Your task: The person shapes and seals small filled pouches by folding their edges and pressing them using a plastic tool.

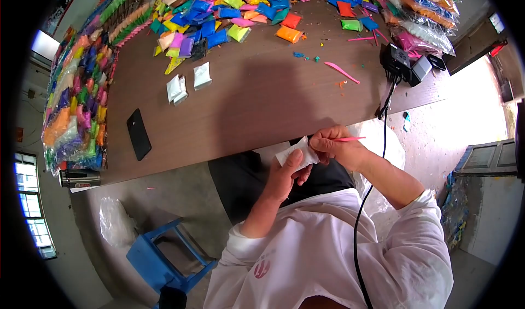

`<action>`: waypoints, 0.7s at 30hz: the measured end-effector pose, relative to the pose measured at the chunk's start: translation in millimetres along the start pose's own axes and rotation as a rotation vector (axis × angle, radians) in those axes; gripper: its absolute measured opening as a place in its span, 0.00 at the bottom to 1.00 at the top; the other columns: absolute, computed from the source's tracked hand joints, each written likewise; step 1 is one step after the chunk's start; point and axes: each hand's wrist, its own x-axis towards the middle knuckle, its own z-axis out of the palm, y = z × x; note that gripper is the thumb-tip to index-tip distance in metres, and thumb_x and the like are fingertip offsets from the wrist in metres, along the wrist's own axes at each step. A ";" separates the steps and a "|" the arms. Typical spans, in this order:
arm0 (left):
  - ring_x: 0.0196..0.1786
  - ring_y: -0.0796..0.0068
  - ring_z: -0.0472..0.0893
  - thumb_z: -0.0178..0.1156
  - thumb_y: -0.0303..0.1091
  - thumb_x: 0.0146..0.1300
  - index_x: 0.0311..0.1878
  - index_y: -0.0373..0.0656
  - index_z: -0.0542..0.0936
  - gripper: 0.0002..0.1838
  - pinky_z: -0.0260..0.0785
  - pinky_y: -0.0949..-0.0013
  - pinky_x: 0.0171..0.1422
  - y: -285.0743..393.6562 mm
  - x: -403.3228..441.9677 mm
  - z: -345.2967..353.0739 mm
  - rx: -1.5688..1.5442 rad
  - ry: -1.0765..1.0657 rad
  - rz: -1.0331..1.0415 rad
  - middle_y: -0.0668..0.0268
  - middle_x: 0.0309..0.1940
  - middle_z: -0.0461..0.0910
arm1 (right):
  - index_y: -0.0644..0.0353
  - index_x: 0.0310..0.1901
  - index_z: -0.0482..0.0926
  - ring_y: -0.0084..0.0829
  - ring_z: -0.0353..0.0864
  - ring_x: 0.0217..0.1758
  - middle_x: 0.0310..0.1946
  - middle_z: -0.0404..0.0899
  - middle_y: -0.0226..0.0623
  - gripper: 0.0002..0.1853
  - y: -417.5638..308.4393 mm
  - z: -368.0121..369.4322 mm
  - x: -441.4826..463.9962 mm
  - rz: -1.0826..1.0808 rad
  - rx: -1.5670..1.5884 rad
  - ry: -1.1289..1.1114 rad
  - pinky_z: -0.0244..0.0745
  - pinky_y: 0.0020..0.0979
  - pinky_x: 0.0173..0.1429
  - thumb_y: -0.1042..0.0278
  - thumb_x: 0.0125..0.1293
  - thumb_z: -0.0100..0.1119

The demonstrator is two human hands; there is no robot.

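A small white packet (299, 152) is held over my lap, just off the table's front edge. My left hand (286, 173) grips its lower left part, the thumb lying across the top face. At the packet's upper right corner, the fingers of my right hand (334, 146) are curled closed against it. A thin pink plastic stick (350, 139) juts rightward out of that same hand. Whether the right fingertips pinch the packet's edge is partly hidden. Two more white packets, one (176, 89) left and one (202, 76) right, lie on the brown table (191, 128).
Colourful clay packets (219, 24) are heaped at the back. Bagged stacks stand left (76, 101) and right (426, 19). A phone (139, 134), pink stick (342, 72), and black adapters (396, 62) with a hanging cable (385, 123) lie around. A blue stool (158, 262) stands lower left.
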 end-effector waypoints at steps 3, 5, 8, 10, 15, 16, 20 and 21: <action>0.20 0.83 0.70 0.53 0.52 0.68 0.42 0.38 0.75 0.21 0.59 0.79 0.20 -0.9 0.1 1.5 0.028 0.022 0.010 0.66 0.24 0.74 | 0.62 0.31 0.79 0.19 0.74 0.25 0.22 0.76 0.28 0.15 -2.9 1.9 -1.6 -0.018 -0.068 0.051 0.69 0.22 0.29 0.58 0.68 0.57; 0.19 0.83 0.69 0.53 0.52 0.68 0.42 0.38 0.75 0.21 0.58 0.80 0.20 -1.8 0.5 1.6 0.034 0.038 0.009 0.67 0.24 0.74 | 0.63 0.31 0.79 0.19 0.74 0.25 0.22 0.75 0.27 0.15 -8.2 3.9 -3.3 -0.010 -0.117 0.053 0.69 0.22 0.29 0.59 0.68 0.57; 0.19 0.84 0.69 0.53 0.51 0.68 0.41 0.39 0.75 0.21 0.58 0.80 0.20 -2.8 1.8 0.2 0.057 0.035 0.016 0.68 0.22 0.73 | 0.63 0.32 0.80 0.18 0.74 0.25 0.21 0.75 0.27 0.14 -7.8 0.4 -1.2 0.007 -0.140 0.032 0.69 0.22 0.29 0.60 0.68 0.58; 0.19 0.84 0.69 0.53 0.51 0.68 0.40 0.39 0.76 0.20 0.58 0.80 0.20 -0.8 1.9 0.3 0.056 -0.002 0.016 0.69 0.21 0.73 | 0.64 0.33 0.80 0.18 0.74 0.26 0.22 0.76 0.27 0.14 -7.7 -2.1 -1.1 0.016 -0.115 0.011 0.69 0.21 0.29 0.60 0.68 0.58; 0.20 0.83 0.71 0.53 0.48 0.68 0.46 0.39 0.75 0.20 0.58 0.81 0.19 -8.6 3.9 -7.8 0.078 -0.008 0.007 0.65 0.31 0.78 | 0.64 0.33 0.81 0.19 0.75 0.25 0.23 0.77 0.29 0.12 -16.7 -0.9 -2.1 0.049 -0.159 0.014 0.71 0.21 0.30 0.64 0.68 0.56; 0.20 0.83 0.70 0.53 0.48 0.69 0.47 0.39 0.75 0.20 0.58 0.81 0.20 -9.6 4.3 -7.8 0.084 -0.007 0.004 0.65 0.31 0.78 | 0.64 0.33 0.81 0.19 0.75 0.25 0.23 0.77 0.29 0.12 -16.4 -1.2 -1.4 0.050 -0.160 0.015 0.71 0.21 0.30 0.64 0.68 0.56; 0.20 0.84 0.70 0.52 0.49 0.69 0.48 0.39 0.75 0.20 0.58 0.81 0.20 -8.6 5.0 -5.7 0.095 -0.004 0.003 0.65 0.30 0.78 | 0.64 0.34 0.82 0.19 0.75 0.25 0.22 0.77 0.29 0.11 -9.8 -6.0 2.6 0.062 -0.140 0.007 0.71 0.21 0.29 0.64 0.68 0.56; 0.20 0.84 0.69 0.52 0.49 0.69 0.48 0.39 0.75 0.20 0.58 0.81 0.20 -9.2 5.4 -6.7 0.091 -0.014 0.009 0.66 0.30 0.78 | 0.64 0.35 0.82 0.19 0.75 0.25 0.22 0.78 0.29 0.11 -8.9 -7.0 3.2 0.058 -0.121 -0.015 0.71 0.21 0.29 0.64 0.67 0.57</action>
